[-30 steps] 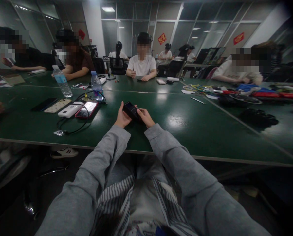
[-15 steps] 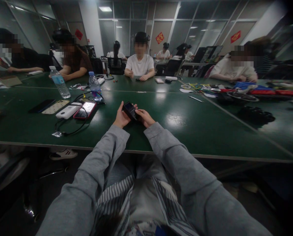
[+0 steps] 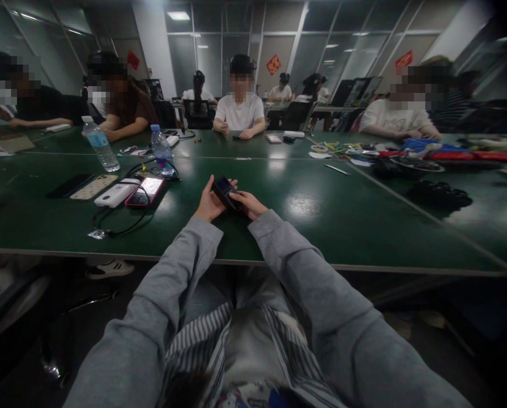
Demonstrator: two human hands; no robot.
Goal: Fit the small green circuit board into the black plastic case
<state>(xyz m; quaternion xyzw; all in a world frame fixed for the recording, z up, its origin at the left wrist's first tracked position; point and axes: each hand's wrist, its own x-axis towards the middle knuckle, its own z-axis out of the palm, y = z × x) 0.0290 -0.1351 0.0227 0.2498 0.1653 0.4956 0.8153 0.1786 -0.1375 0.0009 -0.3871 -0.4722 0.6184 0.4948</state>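
A small black device point(image 3: 224, 190) with a dim screen is held just above the dark green table point(image 3: 304, 226), right in front of me. My left hand point(image 3: 207, 203) cups its left side, thumb up along the edge. My right hand point(image 3: 247, 204) grips its right end, fingers curled over the top. Both arms wear grey sleeves and rest near the table's front edge.
To the left lie several phones point(image 3: 145, 191), a white power bank point(image 3: 114, 194) with a black cable, and two water bottles point(image 3: 99, 143). Cables and dark objects point(image 3: 438, 195) clutter the right side. Several people sit around the far sides.
The view has drifted slightly; my hands and the black device keep nearly the same place, with the right fingers shifted a little over its top.
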